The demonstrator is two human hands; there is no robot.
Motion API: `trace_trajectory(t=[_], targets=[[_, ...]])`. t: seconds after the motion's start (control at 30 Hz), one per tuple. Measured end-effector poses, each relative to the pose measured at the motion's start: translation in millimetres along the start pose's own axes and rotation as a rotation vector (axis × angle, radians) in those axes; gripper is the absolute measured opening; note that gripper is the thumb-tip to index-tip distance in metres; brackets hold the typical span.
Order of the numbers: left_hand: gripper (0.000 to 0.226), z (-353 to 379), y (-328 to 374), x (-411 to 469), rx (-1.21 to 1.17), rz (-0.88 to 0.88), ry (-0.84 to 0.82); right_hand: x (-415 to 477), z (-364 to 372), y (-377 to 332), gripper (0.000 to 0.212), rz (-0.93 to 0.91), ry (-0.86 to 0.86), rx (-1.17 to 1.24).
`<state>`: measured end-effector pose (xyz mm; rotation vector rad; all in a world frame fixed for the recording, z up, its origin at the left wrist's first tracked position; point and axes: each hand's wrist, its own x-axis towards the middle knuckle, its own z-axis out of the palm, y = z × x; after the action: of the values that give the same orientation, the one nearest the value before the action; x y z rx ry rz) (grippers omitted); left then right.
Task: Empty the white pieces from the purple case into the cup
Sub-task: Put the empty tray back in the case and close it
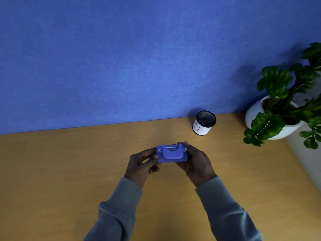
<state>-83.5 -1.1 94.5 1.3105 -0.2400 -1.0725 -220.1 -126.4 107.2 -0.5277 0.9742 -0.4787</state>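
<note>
Both hands, the left hand (pixel 141 162) and the right hand (pixel 194 160), pinch the purple case (pixel 172 153) by its ends above the table (pixel 69 171). Farther away stands the cup (pixel 204 125), some white specks inside; pouring seems not yet finished.

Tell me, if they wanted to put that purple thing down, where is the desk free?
Bare wood runs left of the left hand to the blue wall, and around the sleeves. A clear strip lies between the purple case and the cup. The crowded part is the far right corner, where the potted plant stands beside the cup.
</note>
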Motion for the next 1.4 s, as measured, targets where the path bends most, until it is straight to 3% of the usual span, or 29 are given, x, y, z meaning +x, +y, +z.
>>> trace_trajectory(t=[0.13, 0.33, 0.57, 0.8, 1.0, 1.17, 1.4], targets=[[0.031, -2.0, 1.6, 2.8, -0.028, 0.016, 0.006, -1.5, -1.2, 1.2, 0.035, -0.046, -0.117, 0.034], [0.022, -8.4, 4.1, 7.8, -0.04, 0.005, 0.05, -9.9, -12.1, 6.6, 0.032, -0.164, -0.302, -0.11], [0.022, -10.3, -7.2, 12.0, -0.017, 0.01, 0.091, -1.3, -13.9, 12.6, 0.037, -0.167, -0.272, -0.1], [0.021, -15.5, -18.6, 24.5, -0.048, 0.015, 0.214, 25.3, -13.8, 22.6, 0.025, -0.064, -0.117, -0.131], [0.027, -21.3, -20.0, 56.8, -0.106, -0.027, 0.25, 57.4, 4.2, 26.0, 0.026, -0.088, 0.013, -0.165], [0.03, -29.4, -28.6, 95.7, -0.007, -0.12, 0.305, 95.0, 14.4, 31.9, 0.027, -0.098, 0.1, -0.218], [0.028, -37.5, -41.2, 130.8, 0.56, -0.271, 0.453, 136.8, 17.6, 50.0, 0.025, -0.132, 0.309, -0.577]])
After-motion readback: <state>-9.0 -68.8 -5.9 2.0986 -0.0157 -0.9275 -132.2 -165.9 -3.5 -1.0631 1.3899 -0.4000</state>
